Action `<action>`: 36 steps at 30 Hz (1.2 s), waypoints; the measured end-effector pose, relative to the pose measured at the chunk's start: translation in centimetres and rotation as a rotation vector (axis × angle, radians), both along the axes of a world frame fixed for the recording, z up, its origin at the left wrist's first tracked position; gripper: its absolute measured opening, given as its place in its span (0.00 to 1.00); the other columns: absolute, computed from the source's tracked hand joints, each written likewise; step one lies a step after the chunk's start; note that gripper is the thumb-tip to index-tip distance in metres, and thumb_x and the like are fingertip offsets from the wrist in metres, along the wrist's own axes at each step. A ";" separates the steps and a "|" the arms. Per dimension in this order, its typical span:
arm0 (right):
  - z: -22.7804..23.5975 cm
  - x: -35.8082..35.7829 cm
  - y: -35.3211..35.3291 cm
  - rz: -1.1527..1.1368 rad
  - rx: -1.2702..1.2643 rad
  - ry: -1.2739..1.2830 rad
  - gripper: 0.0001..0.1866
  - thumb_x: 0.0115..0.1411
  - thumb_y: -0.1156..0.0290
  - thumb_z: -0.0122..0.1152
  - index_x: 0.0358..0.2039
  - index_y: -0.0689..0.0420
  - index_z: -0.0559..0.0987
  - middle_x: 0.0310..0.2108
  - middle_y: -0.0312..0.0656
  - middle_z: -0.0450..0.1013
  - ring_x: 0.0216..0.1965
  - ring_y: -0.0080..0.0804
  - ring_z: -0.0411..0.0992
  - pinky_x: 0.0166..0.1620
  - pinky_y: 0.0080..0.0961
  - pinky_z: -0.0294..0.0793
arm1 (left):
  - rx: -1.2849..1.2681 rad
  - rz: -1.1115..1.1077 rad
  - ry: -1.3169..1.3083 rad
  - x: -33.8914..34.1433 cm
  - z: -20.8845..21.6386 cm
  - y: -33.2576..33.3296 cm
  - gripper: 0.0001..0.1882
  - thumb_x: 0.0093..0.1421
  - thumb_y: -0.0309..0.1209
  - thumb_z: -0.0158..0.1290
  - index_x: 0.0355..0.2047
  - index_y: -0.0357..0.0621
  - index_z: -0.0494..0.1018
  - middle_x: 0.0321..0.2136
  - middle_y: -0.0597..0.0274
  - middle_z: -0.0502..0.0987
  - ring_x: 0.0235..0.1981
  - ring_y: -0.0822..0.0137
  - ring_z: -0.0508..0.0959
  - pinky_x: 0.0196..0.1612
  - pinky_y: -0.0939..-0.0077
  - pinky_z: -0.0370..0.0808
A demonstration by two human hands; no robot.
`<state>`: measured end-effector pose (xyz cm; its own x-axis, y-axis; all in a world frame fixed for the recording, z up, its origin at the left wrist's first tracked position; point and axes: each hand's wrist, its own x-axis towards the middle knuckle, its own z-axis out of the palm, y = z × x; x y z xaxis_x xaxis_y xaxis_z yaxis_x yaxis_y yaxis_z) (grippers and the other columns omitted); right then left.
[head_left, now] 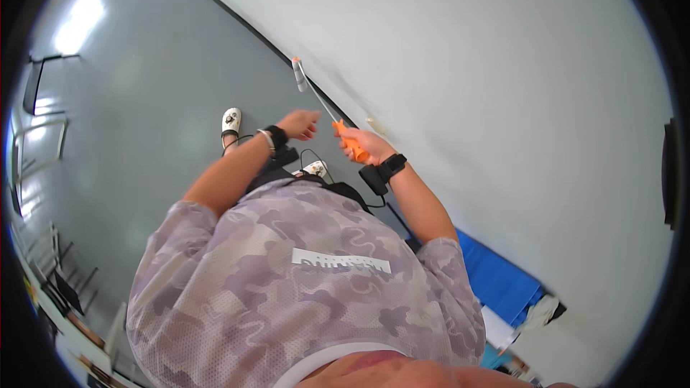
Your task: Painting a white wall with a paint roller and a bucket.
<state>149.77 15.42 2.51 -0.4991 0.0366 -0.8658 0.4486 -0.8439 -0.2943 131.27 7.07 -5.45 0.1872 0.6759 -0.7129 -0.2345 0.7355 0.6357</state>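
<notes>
Hiding part of the paint roller's orange handle (357, 154), the right hand (370, 145) is closed firmly around it, so the covered side of the grip cannot be made out. The pale roller sleeve (299, 77) is seen small and at a slant near the dark skirting (251, 27); whether the wall (503, 79) is touched by it cannot be told. One white shoe (315, 168) is partly covered by clothing, and the furniture (63, 133) is cut off at the left rim. Beyond the right fingers, the thin metal rod (320, 96) is extended forward to the sleeve. The left hand (298, 125) is held just beside the rod, apart from it, its fingers loosely bent with nothing seen in them.
</notes>
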 end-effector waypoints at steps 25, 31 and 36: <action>2.0 -0.7 -5.3 0.083 0.031 -0.550 0.06 0.54 0.67 0.43 0.30 0.54 0.66 0.14 0.30 0.57 0.11 0.13 0.51 0.10 0.06 0.48 | 0.108 0.195 -0.032 15.5 -5.7 0.6 0.20 0.45 0.41 0.45 0.18 0.33 0.72 0.18 0.45 0.72 0.22 0.56 0.74 0.27 0.68 0.70; 2.7 -5.4 1.7 0.212 0.043 -0.417 0.06 0.54 0.66 0.44 0.28 0.54 0.64 0.16 0.32 0.58 0.11 0.14 0.52 0.11 0.09 0.50 | -0.005 0.640 -0.042 9.2 -2.3 5.1 0.18 0.44 0.37 0.44 0.14 0.30 0.69 0.13 0.40 0.68 0.18 0.50 0.72 0.22 0.66 0.69; 0.5 -9.1 4.4 0.162 -0.021 -0.257 0.07 0.54 0.66 0.44 0.29 0.55 0.64 0.15 0.31 0.57 0.10 0.13 0.51 0.10 0.08 0.48 | -0.070 0.635 0.330 4.8 -4.0 8.6 0.16 0.45 0.36 0.44 0.18 0.32 0.71 0.23 0.39 0.71 0.25 0.48 0.73 0.29 0.65 0.71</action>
<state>140.64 19.77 3.03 -0.2618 -0.0446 -0.9641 0.6356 -0.7596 -0.1375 136.08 15.64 -9.49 -0.4598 0.5334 -0.7100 -0.4345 0.5622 0.7037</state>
